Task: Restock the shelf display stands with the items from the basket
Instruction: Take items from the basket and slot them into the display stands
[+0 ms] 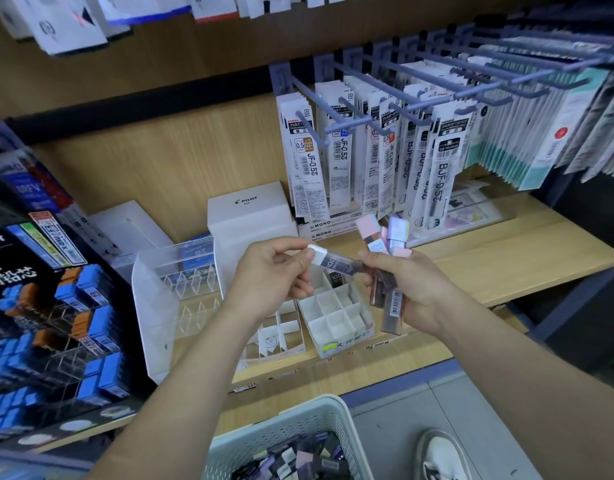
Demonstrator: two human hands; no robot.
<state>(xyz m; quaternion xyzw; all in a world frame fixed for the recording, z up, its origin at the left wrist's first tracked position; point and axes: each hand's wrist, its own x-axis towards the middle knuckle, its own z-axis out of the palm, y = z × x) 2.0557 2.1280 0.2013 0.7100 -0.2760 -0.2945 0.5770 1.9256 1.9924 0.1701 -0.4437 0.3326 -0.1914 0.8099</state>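
Pale wood shelf [489,268] in a stationery aisle, with refill packs [309,157] hanging on grey pegs [385,98] above. Over two white divided boxes [336,317], the left hand [267,275] pinches one white-capped lead case [333,263]. The right hand [413,289] grips a bundle of cases [392,306] (at least four, exact count unclear). One pale basket [281,431] below holds many more.

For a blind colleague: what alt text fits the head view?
A person's left hand pinches a white-capped case while the right hand grips a bunch of pastel-capped cases, above a divided box on a wooden shelf. A basket of cases sits below.
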